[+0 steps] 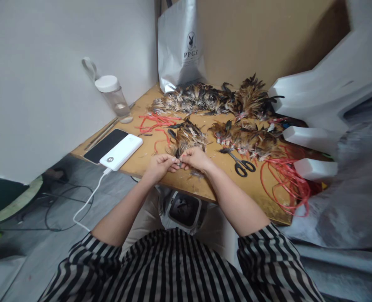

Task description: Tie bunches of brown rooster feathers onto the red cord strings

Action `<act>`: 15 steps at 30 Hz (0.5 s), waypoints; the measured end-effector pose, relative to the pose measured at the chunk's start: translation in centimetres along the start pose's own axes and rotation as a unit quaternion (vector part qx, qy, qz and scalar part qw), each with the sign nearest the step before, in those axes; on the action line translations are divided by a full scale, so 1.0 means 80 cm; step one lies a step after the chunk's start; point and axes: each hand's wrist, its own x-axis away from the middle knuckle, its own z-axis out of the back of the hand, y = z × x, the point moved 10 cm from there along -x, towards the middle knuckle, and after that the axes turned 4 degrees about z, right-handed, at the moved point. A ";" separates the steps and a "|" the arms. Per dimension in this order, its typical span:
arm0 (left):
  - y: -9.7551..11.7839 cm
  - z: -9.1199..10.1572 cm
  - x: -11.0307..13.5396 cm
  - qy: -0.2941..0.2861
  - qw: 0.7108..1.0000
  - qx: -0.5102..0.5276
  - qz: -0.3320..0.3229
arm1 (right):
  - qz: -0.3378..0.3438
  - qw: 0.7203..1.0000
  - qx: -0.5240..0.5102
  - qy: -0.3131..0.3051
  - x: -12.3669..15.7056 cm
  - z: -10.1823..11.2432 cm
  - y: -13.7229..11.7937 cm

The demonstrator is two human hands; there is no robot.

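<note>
My left hand and my right hand meet at the near edge of a wooden table, fingers pinched together on the base of a small bunch of brown and black feathers. The bunch fans away from me across the tabletop. Both hands are closed on it. Black-handled scissors lie just right of my right hand.
More feather bundles lie in rows at the back. Red strings pile up on the right, others at mid-left. A white power bank on a phone, a clear bottle, a silver bag and white foam blocks surround them.
</note>
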 end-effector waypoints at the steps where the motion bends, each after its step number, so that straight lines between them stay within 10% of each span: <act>1: 0.000 -0.001 -0.001 -0.002 1.000 -0.018 0.003 | 0.001 1.000 0.018 -0.012 0.002 -0.001 -0.001; 15: -0.005 0.006 0.000 0.062 0.995 -0.067 0.047 | 0.160 0.960 0.229 -0.001 0.012 0.008 -0.048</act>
